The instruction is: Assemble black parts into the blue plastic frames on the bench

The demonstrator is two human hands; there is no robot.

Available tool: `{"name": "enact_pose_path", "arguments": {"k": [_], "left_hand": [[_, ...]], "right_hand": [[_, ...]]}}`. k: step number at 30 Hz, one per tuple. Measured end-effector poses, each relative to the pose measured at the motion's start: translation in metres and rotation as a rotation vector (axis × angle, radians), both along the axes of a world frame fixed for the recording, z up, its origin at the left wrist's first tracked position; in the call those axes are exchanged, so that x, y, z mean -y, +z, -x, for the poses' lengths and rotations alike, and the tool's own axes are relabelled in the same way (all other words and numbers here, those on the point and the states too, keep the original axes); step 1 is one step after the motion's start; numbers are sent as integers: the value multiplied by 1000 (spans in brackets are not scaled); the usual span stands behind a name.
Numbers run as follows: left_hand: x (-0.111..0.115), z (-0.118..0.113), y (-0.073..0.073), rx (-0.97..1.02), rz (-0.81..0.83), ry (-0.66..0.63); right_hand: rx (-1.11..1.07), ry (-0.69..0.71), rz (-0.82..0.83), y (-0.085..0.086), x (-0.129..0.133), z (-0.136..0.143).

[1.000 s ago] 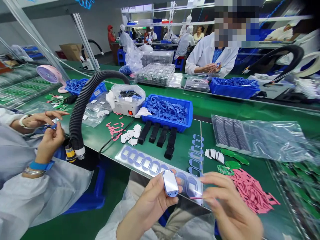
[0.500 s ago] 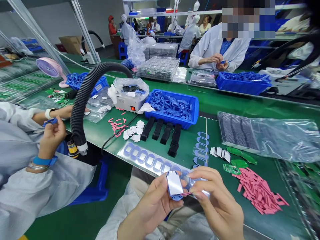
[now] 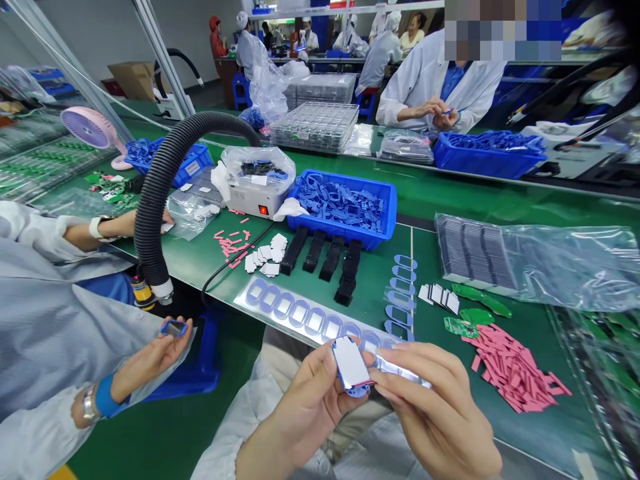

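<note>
My left hand [image 3: 305, 407] grips the small blue frame [image 3: 351, 366]. My right hand [image 3: 430, 407] has now closed in, pinching a pink strip [image 3: 364, 385] onto its edge.

Counter ahead crowded; open green only in narrow lanes.

Bare counter [image 3: 425, 207] shows between blue bin [image 3: 345, 210] and plastic bag [image 3: 540, 263]. Near edge blocked by clear strip of blue frames [image 3: 300, 313], black blocks [image 3: 325, 260] behind it, pink strips [image 3: 510, 377] to the right. Black ribbed hose [image 3: 160, 193] arches over the left side; a neighbour's hand [image 3: 155, 357] sits below it.
</note>
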State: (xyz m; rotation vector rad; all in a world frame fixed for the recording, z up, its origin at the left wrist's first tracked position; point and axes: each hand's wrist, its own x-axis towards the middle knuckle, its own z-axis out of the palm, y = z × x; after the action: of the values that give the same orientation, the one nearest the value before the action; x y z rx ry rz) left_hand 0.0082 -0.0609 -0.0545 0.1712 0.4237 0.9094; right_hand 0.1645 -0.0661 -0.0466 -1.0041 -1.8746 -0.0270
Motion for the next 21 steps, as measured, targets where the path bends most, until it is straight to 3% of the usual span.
{"name": "enact_pose_path", "arguments": {"k": [10,12,17,21], "left_hand": [[-2,-3,9,-94,-32,24],[-2,-5,10,-130,-33,51],[0,-11,12,-271,-131,189],[2,-15,9,-347,-198,268]], "right_hand": [[220,-90,-95,-8,14,-4],[130,-116,-38,-8,14,2],[-362,-86,175,-12,12,25],[-436,-38,205,-12,8,32]]}}
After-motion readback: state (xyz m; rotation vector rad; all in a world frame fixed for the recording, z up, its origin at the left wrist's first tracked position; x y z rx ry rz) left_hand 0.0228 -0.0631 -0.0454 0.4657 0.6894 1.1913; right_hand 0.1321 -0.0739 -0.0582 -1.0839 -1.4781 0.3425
